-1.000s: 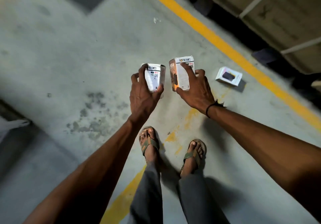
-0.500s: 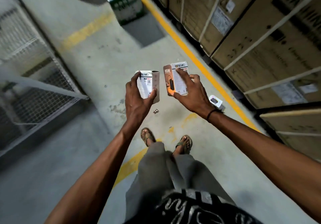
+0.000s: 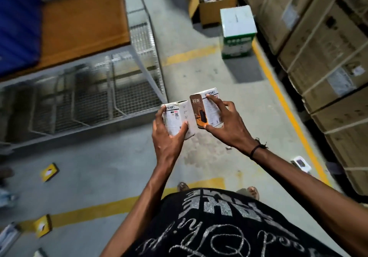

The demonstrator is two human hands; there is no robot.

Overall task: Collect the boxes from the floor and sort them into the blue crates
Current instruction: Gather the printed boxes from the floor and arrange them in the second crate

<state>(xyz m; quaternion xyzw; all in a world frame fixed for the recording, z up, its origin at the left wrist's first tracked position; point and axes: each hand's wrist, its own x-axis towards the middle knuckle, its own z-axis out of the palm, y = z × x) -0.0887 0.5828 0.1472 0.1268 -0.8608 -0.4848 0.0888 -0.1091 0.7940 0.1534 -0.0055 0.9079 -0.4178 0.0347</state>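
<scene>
Progress: two boxes off the floor and in hand; none seen going into a crate yet, so sorting judged barely begun for this pair.
Left hand (image 3: 169, 135): fingers curled round the white box (image 3: 179, 120), thumb across its front face, box upright and tilted slightly.
Right hand (image 3: 227, 125): fingers spread over the brown 65W box (image 3: 205, 110), thumb under its lower corner, index fingertip near the top edge.
Boxes relative to each other: side by side at chest height, just beside one another, whether touching cannot be told.
Left on the floor: yellow box (image 3: 49, 172) well to the left; second yellow box (image 3: 42, 226) on the yellow line; white box with dark print (image 3: 300, 163) near the right forearm; more pale shapes at the lower left edge, too blurred to name.
Blue crate (image 3: 18, 23): blue mass at upper left above the wire-mesh cage (image 3: 83, 101), blurred; probably the destination, well apart from both hands.
Remaining: carry to crates, drop, return for the rest.
</scene>
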